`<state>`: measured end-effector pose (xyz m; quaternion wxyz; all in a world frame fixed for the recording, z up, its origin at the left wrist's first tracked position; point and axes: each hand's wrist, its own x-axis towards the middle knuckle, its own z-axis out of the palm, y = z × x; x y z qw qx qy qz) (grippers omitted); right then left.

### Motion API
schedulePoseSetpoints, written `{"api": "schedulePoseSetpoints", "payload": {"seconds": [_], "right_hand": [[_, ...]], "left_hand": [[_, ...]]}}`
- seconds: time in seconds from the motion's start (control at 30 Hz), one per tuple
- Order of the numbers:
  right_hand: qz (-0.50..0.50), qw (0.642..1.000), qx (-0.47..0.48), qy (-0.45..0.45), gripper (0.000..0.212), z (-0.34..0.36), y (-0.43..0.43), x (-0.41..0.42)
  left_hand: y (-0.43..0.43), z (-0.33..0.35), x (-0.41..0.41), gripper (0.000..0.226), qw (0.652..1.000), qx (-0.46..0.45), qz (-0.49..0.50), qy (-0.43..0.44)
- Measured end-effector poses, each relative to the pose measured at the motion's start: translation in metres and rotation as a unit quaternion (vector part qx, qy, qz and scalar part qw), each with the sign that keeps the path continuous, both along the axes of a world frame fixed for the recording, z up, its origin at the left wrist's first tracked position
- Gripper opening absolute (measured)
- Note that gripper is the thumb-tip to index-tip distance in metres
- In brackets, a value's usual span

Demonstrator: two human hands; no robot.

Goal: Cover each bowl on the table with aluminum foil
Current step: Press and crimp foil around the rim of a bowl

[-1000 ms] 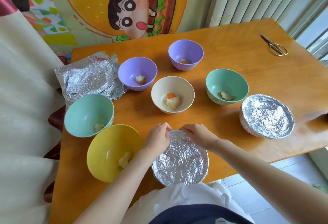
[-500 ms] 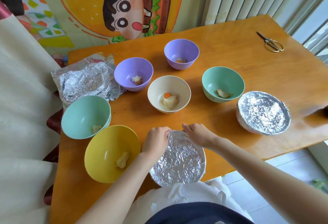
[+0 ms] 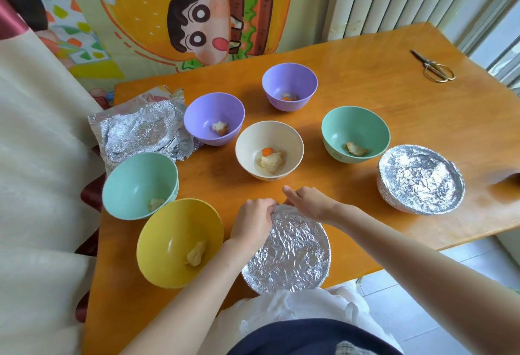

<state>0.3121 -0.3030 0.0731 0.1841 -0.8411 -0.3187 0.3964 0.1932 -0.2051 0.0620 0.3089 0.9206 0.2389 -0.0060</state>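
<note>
A foil-covered bowl [image 3: 288, 253] stands at the table's near edge. My left hand [image 3: 251, 222] and my right hand [image 3: 308, 202] both pinch the foil at its far rim, fingers curled over the edge. A second foil-covered bowl [image 3: 420, 178] sits at the right. Open bowls holding bits of food stand around: a yellow bowl [image 3: 174, 239], two mint green bowls [image 3: 138, 184] [image 3: 354, 132], a cream bowl [image 3: 268, 152], and two purple bowls [image 3: 213, 118] [image 3: 289, 84]. Crumpled foil sheets [image 3: 140, 129] lie at the left.
Scissors [image 3: 434, 66] lie at the far right of the wooden table [image 3: 380, 107]. A cream cloth [image 3: 42, 186] hangs along the left edge. A cartoon wall hanging and a radiator stand behind the table.
Both hands stay on the far rim of the near foil-covered bowl, with only slight shifts of the fingers along the edge. The camera has shifted a little.
</note>
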Motion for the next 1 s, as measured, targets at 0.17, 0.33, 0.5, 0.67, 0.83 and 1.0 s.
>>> {"api": "schedulePoseSetpoints", "payload": {"seconds": [0.17, 0.33, 0.5, 0.67, 0.83, 1.0], "right_hand": [[0.021, 0.999, -0.006, -0.031, 0.068, -0.007, 0.001, -0.007], [0.037, 0.998, 0.046, -0.027, 0.042, -0.010, -0.002, -0.008], [0.010, 0.996, 0.056, -0.069, 0.038, -0.012, -0.001, -0.001], [-0.001, 0.994, 0.068, -0.085, 0.033, -0.018, 0.000, -0.006], [0.024, 0.993, 0.072, -0.088, 0.035, -0.021, -0.003, -0.010], [0.045, 0.995, 0.049, -0.069, 0.031, -0.019, -0.003, -0.004]], "left_hand": [[-0.005, -0.003, -0.003, 0.026, 0.999, 0.029, -0.008, 0.035], [0.012, -0.002, 0.000, 0.032, 0.998, 0.037, 0.022, 0.048], [0.022, -0.003, -0.004, 0.044, 0.992, 0.017, 0.071, 0.108], [0.019, 0.002, -0.001, 0.040, 0.992, -0.028, 0.027, 0.117], [0.016, -0.002, -0.005, 0.041, 0.995, -0.035, 0.038, 0.089], [0.009, 0.001, -0.007, 0.044, 0.995, -0.023, 0.027, 0.098]]}}
